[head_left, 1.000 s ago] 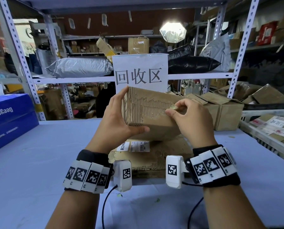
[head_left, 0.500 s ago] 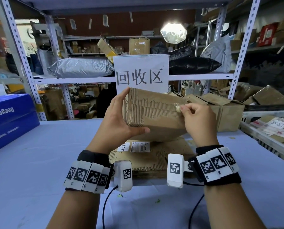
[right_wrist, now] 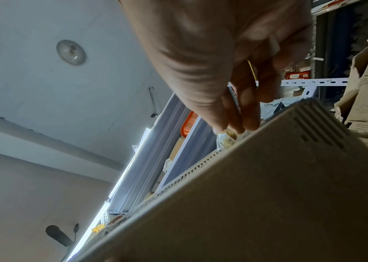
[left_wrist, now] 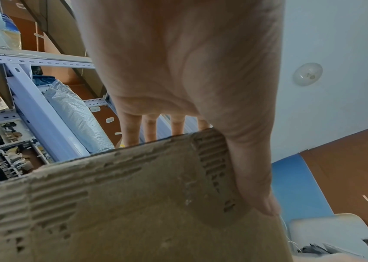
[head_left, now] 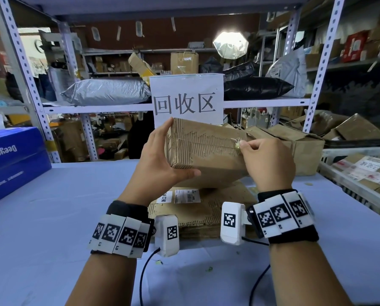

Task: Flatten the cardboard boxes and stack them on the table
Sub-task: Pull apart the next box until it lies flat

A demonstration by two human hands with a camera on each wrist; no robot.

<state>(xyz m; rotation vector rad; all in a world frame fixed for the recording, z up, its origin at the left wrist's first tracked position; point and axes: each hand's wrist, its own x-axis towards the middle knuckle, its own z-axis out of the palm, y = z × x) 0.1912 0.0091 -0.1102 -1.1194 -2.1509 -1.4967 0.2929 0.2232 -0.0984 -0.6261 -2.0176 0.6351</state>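
- left hand (head_left: 160, 160) grips the left end of the cardboard box (head_left: 206, 151): fingers behind the far side, thumb (left_wrist: 252, 177) across the near face
- box held in the air above the flattened cardboard stack (head_left: 206, 208) on the desk (head_left: 63, 217)
- right hand (head_left: 266, 164) curled, fingertips (right_wrist: 234, 124) pinching a tape scrap (head_left: 237, 145) at the box's top seam
- outer paper stripped from the box, bare flutes showing
- more boxes (head_left: 295, 146) behind right

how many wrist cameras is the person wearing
2. One wrist camera hangs under the left hand; the other wrist camera sits beside the right hand. Both hang above the flattened cardboard stack.
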